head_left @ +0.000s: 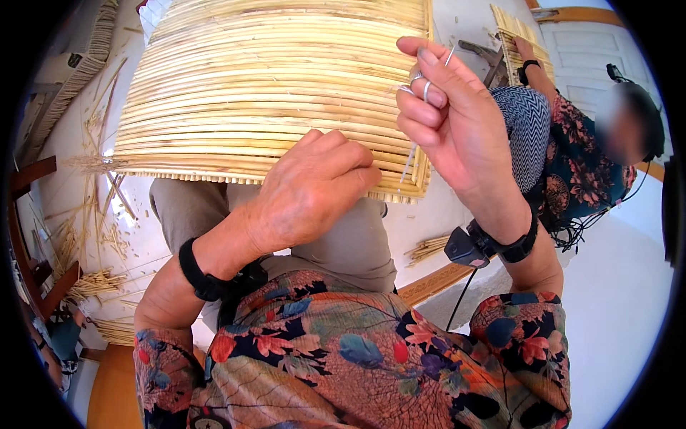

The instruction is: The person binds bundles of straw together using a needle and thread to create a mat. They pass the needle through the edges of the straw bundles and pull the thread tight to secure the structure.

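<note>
A mat of straw-yellow reeds (271, 79), laid side by side, rests over my knees. My left hand (314, 189) is closed at its near edge, right of the middle, with curled fingers gripping the reeds; the fingertips are partly hidden. Above the mat's right edge my right hand (457, 114) is raised, palm turned up, fingers bent. It holds a thin silvery needle (449, 56) that sticks up past the index finger. White thread (426, 91) loops round the fingers, and a length of it hangs down toward the mat's near right corner.
Loose reeds (96, 284) and scraps litter the floor at left, beside dark wooden frame pieces (61, 289). At right another person (593, 143) sits close by, a hand on another reed mat (525, 43). More cut reeds (427, 248) lie below my right wrist.
</note>
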Tool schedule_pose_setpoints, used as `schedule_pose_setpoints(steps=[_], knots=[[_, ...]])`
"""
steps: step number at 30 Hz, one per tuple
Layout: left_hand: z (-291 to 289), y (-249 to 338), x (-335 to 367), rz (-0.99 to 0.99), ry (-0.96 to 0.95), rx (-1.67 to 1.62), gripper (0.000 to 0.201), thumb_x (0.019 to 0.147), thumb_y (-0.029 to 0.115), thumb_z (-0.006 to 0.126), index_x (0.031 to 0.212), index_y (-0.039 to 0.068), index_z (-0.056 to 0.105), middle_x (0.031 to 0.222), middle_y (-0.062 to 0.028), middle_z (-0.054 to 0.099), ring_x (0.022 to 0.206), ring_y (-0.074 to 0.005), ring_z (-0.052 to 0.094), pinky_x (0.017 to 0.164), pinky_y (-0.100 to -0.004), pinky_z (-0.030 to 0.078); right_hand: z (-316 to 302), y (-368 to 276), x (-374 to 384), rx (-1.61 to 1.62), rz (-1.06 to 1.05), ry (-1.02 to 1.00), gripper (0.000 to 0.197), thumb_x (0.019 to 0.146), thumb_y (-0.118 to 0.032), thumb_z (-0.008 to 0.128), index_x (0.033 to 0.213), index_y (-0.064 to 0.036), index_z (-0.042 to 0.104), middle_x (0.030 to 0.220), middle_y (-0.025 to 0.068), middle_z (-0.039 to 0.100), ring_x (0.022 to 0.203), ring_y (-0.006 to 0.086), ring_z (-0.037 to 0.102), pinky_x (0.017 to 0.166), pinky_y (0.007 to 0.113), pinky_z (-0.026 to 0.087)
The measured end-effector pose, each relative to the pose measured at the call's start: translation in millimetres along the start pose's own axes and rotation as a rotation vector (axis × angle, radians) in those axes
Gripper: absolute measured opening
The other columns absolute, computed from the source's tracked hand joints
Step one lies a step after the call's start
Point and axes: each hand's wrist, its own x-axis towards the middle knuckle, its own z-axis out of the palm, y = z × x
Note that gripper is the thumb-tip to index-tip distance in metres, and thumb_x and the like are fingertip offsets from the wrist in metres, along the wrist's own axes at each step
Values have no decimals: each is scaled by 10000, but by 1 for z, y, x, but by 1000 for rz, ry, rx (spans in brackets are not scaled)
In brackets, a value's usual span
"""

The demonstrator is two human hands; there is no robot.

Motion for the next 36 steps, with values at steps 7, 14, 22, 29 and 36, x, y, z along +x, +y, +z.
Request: schedule_pose_setpoints(steps=[7, 14, 22, 29, 36], knots=[[-4, -3, 4, 12, -48, -57, 226, 716, 35, 714, 936, 75, 683, 928, -26, 626, 802, -220, 556, 698, -336, 430, 2, -2, 11, -233, -12, -98, 273, 1010, -183, 551, 1219, -10, 588, 671, -64, 349, 522, 17, 295, 429, 163, 211], [-6, -6, 6, 54, -52, -57, 192, 751, 28, 681, 938, 68, 678, 909, -32, 629, 781, -219, 559, 704, -339, 421, -9, 11, 28, -193, -50, -130, 241, 995, -191, 552, 1138, -9, 623, 665, -69, 388, 531, 17, 323, 435, 184, 226], [-4, -5, 0, 66, -70, -39, 230, 719, 41, 719, 943, 71, 674, 925, -31, 633, 785, -224, 560, 707, -349, 419, -21, -8, 10, -844, -316, -122, 231, 1013, -144, 515, 1151, -3, 635, 733, -21, 502, 567, 20, 475, 444, 161, 312], [-5, -4, -12, 43, 39, -11, 322, 652, 23, 768, 954, 66, 666, 918, -48, 631, 781, -239, 575, 713, -361, 445, -52, -73, -33, -1545, -139, 149, 168, 992, -107, 534, 1074, -49, 669, 832, -28, 622, 666, 45, 585, 598, 197, 468], [-4, -5, -12, 29, 51, -64, 309, 636, 16, 777, 918, 56, 657, 896, -57, 635, 758, -250, 577, 701, -369, 451, -36, -80, -42, -1411, -136, -66, 176, 940, -23, 532, 1077, -22, 643, 853, 27, 596, 686, 63, 517, 591, 196, 424]])
